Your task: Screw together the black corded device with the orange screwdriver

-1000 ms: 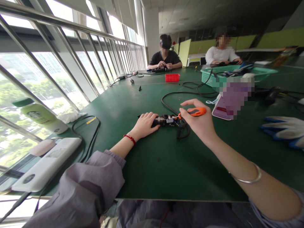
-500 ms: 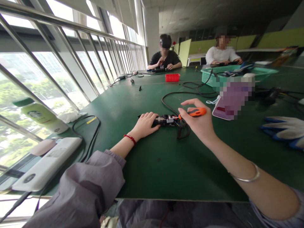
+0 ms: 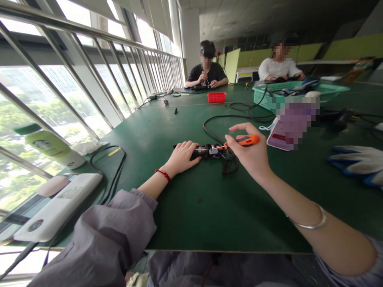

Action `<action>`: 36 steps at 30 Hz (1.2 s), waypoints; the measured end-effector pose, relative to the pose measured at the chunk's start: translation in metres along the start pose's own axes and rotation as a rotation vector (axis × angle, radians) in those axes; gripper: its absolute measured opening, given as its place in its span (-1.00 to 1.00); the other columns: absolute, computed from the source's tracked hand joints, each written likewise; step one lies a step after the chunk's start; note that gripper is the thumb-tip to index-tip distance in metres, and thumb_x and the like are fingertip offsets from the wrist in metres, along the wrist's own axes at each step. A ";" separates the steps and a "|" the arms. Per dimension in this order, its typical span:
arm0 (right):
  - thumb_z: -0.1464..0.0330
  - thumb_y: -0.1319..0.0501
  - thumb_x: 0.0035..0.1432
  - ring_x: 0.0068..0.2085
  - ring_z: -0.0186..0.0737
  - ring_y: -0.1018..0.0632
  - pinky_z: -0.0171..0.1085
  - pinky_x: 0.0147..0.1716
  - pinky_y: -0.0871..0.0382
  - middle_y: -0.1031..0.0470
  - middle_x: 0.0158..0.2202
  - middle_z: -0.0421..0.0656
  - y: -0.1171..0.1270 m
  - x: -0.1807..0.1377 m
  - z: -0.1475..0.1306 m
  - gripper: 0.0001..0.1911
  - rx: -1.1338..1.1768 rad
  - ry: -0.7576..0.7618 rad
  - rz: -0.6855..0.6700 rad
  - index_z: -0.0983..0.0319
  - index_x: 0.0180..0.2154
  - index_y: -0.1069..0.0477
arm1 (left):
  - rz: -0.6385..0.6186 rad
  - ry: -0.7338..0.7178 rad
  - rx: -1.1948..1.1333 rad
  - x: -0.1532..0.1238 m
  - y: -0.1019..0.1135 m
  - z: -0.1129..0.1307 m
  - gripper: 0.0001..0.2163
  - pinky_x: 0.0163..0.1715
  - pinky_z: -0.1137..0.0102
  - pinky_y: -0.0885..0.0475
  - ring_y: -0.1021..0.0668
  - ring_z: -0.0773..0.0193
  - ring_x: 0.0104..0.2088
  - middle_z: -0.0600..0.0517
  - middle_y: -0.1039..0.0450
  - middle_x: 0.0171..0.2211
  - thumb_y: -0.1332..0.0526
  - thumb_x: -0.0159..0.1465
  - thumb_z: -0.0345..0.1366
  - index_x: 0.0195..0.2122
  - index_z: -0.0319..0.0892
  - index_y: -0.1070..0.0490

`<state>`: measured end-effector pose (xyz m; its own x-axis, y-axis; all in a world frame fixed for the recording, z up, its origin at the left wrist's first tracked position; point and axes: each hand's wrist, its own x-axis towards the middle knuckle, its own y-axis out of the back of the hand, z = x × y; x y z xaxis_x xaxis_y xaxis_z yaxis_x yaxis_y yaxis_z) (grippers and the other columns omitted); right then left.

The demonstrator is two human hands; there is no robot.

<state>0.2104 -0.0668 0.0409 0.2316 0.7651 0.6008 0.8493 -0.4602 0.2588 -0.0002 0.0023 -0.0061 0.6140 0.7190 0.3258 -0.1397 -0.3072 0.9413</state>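
Note:
On the green table lies an opened black device (image 3: 203,151), a tube-like body with bare inner parts and thin wires at its right end. My left hand (image 3: 183,156) is closed over its left part, covering much of it. In my right hand (image 3: 251,150) is an orange and dark grey screwdriver (image 3: 247,140), gripped between thumb and fingers. Its thin shaft points left, with the tip at the device's exposed inner parts; the exact contact is too small to make out. A black cord (image 3: 230,172) loops beside the device's right end.
A purple phone (image 3: 284,129), a green basket (image 3: 263,99) of cables and gloves (image 3: 356,161) lie to the right. Farther back are a red tray (image 3: 217,97) and two people at work. A bottle (image 3: 50,145) and white power bank (image 3: 60,207) stand left, near the railing.
My hands, the device and the screwdriver look almost unmoved. The whole view has shifted very slightly. Across the table, the person in black has lifted their head a little.

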 end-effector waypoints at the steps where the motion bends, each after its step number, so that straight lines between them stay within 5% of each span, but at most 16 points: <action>1: 0.37 -0.23 -0.05 -0.56 -0.33 -0.36 -0.28 -0.46 -0.28 -0.25 -0.60 -0.33 0.000 0.000 0.000 -0.86 0.018 0.004 -0.018 0.16 -0.36 -0.33 | 0.000 0.000 -0.001 0.000 0.000 0.000 -0.63 -0.06 0.23 -0.26 -0.40 0.10 -0.12 -0.07 -0.37 -0.11 -0.06 0.25 -0.10 0.00 -0.20 -0.27; 8: 0.42 -0.28 -0.15 -0.47 -0.31 -0.38 -0.26 -0.43 -0.30 -0.28 -0.43 -0.28 -0.004 0.000 0.008 -0.44 0.080 0.172 0.010 0.18 -0.06 -0.19 | -0.003 0.001 -0.012 0.000 0.000 0.000 -0.63 -0.06 0.24 -0.26 -0.40 0.10 -0.11 -0.07 -0.37 -0.12 -0.07 0.25 -0.10 0.01 -0.19 -0.26; 14: 0.30 -0.25 -0.04 -0.61 -0.35 -0.29 -0.28 -0.49 -0.22 -0.18 -0.66 -0.39 -0.001 -0.002 0.001 -0.73 -0.026 0.059 -0.040 0.17 -0.23 -0.32 | -0.001 0.003 -0.012 0.000 -0.001 0.000 -0.63 -0.05 0.24 -0.25 -0.40 0.10 -0.11 -0.07 -0.36 -0.11 -0.07 0.25 -0.10 0.01 -0.19 -0.26; 18: 0.37 -0.21 -0.02 -0.62 -0.39 -0.30 -0.30 -0.50 -0.23 -0.27 -0.64 -0.33 0.000 0.000 0.000 -0.94 -0.002 -0.003 -0.046 0.20 -0.42 -0.36 | 0.003 0.001 -0.006 0.000 -0.002 -0.001 -0.63 -0.05 0.24 -0.25 -0.40 0.10 -0.11 -0.07 -0.36 -0.11 -0.06 0.25 -0.10 0.00 -0.19 -0.26; 25: 0.34 -0.30 -0.11 -0.46 -0.29 -0.43 -0.24 -0.45 -0.34 -0.37 -0.33 -0.21 -0.003 0.000 0.008 -0.49 0.085 0.197 0.015 0.13 -0.07 -0.22 | -0.007 0.006 -0.016 0.000 0.000 0.000 -0.64 -0.06 0.23 -0.25 -0.40 0.10 -0.12 -0.08 -0.37 -0.12 -0.06 0.25 -0.10 0.00 -0.18 -0.26; 27: 0.30 -0.32 -0.13 -0.46 -0.28 -0.42 -0.23 -0.44 -0.34 -0.35 -0.37 -0.24 -0.003 -0.001 0.007 -0.44 0.031 0.187 0.056 0.12 -0.05 -0.20 | -0.008 0.005 -0.020 0.000 0.001 0.000 -0.64 -0.06 0.23 -0.25 -0.40 0.10 -0.11 -0.08 -0.37 -0.12 -0.06 0.25 -0.10 0.00 -0.18 -0.26; 33: 0.31 -0.22 0.00 -0.61 -0.36 -0.33 -0.28 -0.48 -0.26 -0.21 -0.66 -0.35 0.000 0.000 0.001 -0.88 -0.004 0.006 -0.043 0.18 -0.37 -0.35 | -0.010 0.009 -0.013 0.000 0.000 0.000 -0.64 -0.06 0.23 -0.25 -0.40 0.09 -0.10 -0.08 -0.36 -0.11 -0.06 0.25 -0.10 0.00 -0.18 -0.26; 36: 0.37 -0.23 -0.04 -0.57 -0.37 -0.34 -0.29 -0.48 -0.29 -0.29 -0.54 -0.31 -0.002 0.000 0.004 -0.80 0.061 0.065 -0.031 0.17 -0.28 -0.34 | -0.015 0.008 -0.011 0.001 0.000 0.000 -0.64 -0.06 0.23 -0.25 -0.40 0.09 -0.10 -0.08 -0.37 -0.11 -0.06 0.25 -0.10 0.00 -0.18 -0.27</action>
<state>0.2105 -0.0644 0.0375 0.1752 0.7465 0.6420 0.8831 -0.4074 0.2328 0.0004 0.0024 -0.0056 0.6095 0.7287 0.3123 -0.1392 -0.2894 0.9470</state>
